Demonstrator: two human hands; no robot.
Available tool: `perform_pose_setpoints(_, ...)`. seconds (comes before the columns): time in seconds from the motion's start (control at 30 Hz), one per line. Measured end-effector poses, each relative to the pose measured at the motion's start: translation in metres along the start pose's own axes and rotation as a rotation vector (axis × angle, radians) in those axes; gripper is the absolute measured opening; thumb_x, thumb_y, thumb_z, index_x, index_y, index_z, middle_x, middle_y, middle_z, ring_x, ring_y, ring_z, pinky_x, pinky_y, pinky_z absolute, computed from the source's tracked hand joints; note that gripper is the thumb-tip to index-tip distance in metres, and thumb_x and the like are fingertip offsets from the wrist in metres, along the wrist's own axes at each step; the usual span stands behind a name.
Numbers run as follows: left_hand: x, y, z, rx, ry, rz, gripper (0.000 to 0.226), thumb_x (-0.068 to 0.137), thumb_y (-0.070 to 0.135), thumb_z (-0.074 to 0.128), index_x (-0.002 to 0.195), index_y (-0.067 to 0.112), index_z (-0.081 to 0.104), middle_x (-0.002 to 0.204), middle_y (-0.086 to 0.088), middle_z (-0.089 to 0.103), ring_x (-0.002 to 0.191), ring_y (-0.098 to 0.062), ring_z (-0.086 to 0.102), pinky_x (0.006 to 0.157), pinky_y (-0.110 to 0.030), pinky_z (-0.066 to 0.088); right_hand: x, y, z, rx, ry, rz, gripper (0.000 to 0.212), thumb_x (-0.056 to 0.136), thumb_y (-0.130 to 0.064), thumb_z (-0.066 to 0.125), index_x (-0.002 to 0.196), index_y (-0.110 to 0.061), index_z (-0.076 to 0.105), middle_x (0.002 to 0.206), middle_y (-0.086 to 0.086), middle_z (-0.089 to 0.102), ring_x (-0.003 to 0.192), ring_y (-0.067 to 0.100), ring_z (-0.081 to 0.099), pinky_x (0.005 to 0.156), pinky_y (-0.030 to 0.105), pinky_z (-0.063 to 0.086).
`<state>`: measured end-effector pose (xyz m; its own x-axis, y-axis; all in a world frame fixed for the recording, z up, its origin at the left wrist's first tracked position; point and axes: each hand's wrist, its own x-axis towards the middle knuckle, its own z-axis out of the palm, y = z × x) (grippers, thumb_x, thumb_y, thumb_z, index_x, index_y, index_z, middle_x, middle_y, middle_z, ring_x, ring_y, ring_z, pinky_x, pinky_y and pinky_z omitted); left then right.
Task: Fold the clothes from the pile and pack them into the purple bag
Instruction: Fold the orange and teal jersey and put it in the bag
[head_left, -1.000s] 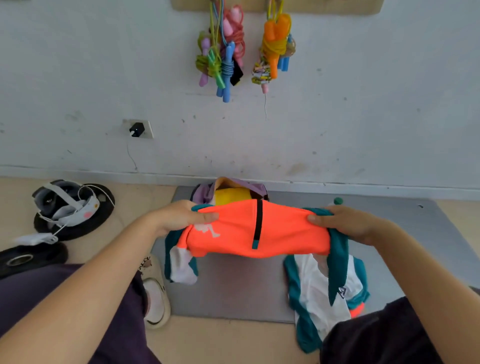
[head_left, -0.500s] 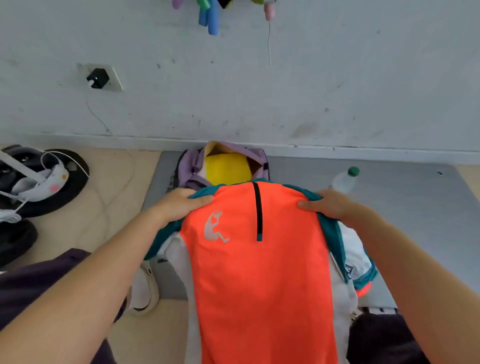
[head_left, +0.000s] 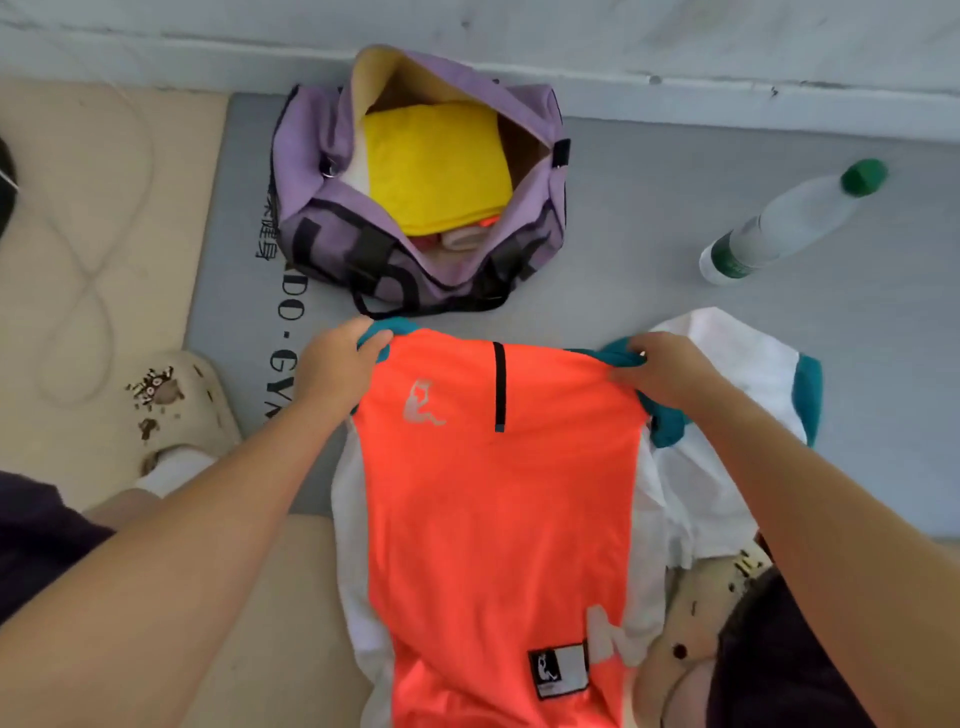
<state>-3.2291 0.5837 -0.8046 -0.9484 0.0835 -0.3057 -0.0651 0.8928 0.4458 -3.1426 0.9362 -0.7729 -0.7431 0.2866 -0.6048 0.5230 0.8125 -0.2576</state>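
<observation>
Orange fabric fills the front of the shirt (head_left: 498, 519), which has white side panels, teal shoulders, a short black strip at the collar, a pale figure logo on the chest and a black-and-white patch near the hem. It lies stretched out partly on the grey mat (head_left: 649, 249), just in front of the open purple bag (head_left: 415, 270) holding a folded yellow garment (head_left: 436, 166). The left hand (head_left: 332, 369) and the right hand (head_left: 660, 371) each pinch a teal shoulder.
</observation>
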Motion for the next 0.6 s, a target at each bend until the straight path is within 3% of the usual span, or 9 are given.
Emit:
perform_pose_setpoints(0.1, 0.003, 0.016, -0.002, -0.022, 0.190, 0.072, 0.024, 0.096, 0.022, 0.052, 0.117, 0.013, 0.059, 0.109, -0.014, 0.063, 0.102, -0.036, 0.056, 0.080, -0.043, 0.044, 0.003, -0.007, -0.017, -0.045, 0.262, -0.001, 0.016, 0.084, -0.022, 0.062, 0.099, -0.018, 0.057, 0.085, 0.005, 0.057, 0.082, 0.030, 0.053, 0.080, 0.038, 0.038)
perform_pose_setpoints(0.17, -0.007, 0.026, 0.003, 0.082, 0.258, 0.121, 0.039, 0.088, 0.018, 0.058, 0.126, 0.010, 0.054, 0.124, -0.015, 0.056, 0.116, -0.036, 0.049, 0.093, -0.046, 0.039, 0.001, -0.007, -0.024, -0.096, 0.454, -0.040, 0.028, 0.083, -0.008, 0.053, 0.109, -0.015, 0.057, 0.096, 0.012, 0.059, 0.090, 0.034, 0.054, 0.087, 0.040, 0.032)
perform_pose_setpoints(0.2, -0.017, 0.032, 0.008, 0.141, 0.274, 0.154, 0.043, 0.085, 0.019, 0.061, 0.126, 0.010, 0.053, 0.127, -0.014, 0.053, 0.118, -0.036, 0.047, 0.093, -0.048, 0.038, -0.001, -0.005, -0.026, -0.114, 0.541, -0.045, 0.034, 0.082, -0.003, 0.051, 0.114, -0.014, 0.056, 0.103, 0.014, 0.057, 0.095, 0.035, 0.052, 0.089, 0.041, 0.031)
perform_pose_setpoints(0.33, -0.064, 0.050, 0.049, 0.110, 0.096, 0.312, 0.035, 0.084, 0.017, 0.065, 0.118, 0.011, 0.061, 0.121, -0.013, 0.055, 0.109, -0.035, 0.051, 0.086, -0.046, 0.042, -0.013, 0.005, -0.022, -0.101, 0.799, 0.016, 0.029, 0.085, -0.003, 0.049, 0.113, -0.009, 0.056, 0.107, 0.017, 0.055, 0.098, 0.037, 0.051, 0.084, 0.042, 0.033)
perform_pose_setpoints(0.4, -0.083, 0.047, 0.070, -0.001, -0.041, 0.189, 0.030, 0.087, 0.015, 0.062, 0.116, 0.011, 0.063, 0.117, -0.011, 0.056, 0.110, -0.032, 0.051, 0.089, -0.044, 0.043, -0.021, 0.010, -0.004, 0.049, 0.703, 0.032, 0.019, 0.087, -0.007, 0.049, 0.104, -0.009, 0.058, 0.099, 0.017, 0.059, 0.090, 0.038, 0.055, 0.075, 0.042, 0.037)
perform_pose_setpoints(0.47, -0.097, 0.036, 0.083, -0.116, -0.080, -0.041, 0.030, 0.089, 0.018, 0.061, 0.118, 0.011, 0.061, 0.120, -0.012, 0.055, 0.116, -0.031, 0.049, 0.093, -0.041, 0.041, -0.030, 0.018, 0.025, 0.216, 0.467, 0.092, 0.013, 0.090, -0.013, 0.051, 0.099, -0.009, 0.060, 0.093, 0.016, 0.065, 0.088, 0.037, 0.060, 0.072, 0.039, 0.044)
perform_pose_setpoints(0.53, -0.105, 0.021, 0.086, -0.207, -0.017, -0.271, 0.036, 0.088, 0.020, 0.064, 0.121, 0.008, 0.058, 0.126, -0.015, 0.052, 0.120, -0.032, 0.047, 0.098, -0.041, 0.040, -0.037, 0.030, 0.052, 0.329, 0.300, 0.203, 0.019, 0.089, -0.017, 0.057, 0.105, -0.009, 0.061, 0.102, 0.016, 0.066, 0.098, 0.036, 0.061, 0.081, 0.038, 0.046)
perform_pose_setpoints(0.6, -0.107, 0.002, 0.081, -0.227, 0.067, -0.452, 0.049, 0.084, 0.021, 0.068, 0.128, 0.005, 0.052, 0.131, -0.019, 0.049, 0.122, -0.036, 0.046, 0.102, -0.045, 0.040, -0.041, 0.043, 0.071, 0.381, 0.272, 0.286, 0.033, 0.086, -0.021, 0.064, 0.114, -0.005, 0.057, 0.115, 0.019, 0.061, 0.105, 0.036, 0.058, 0.086, 0.037, 0.043)
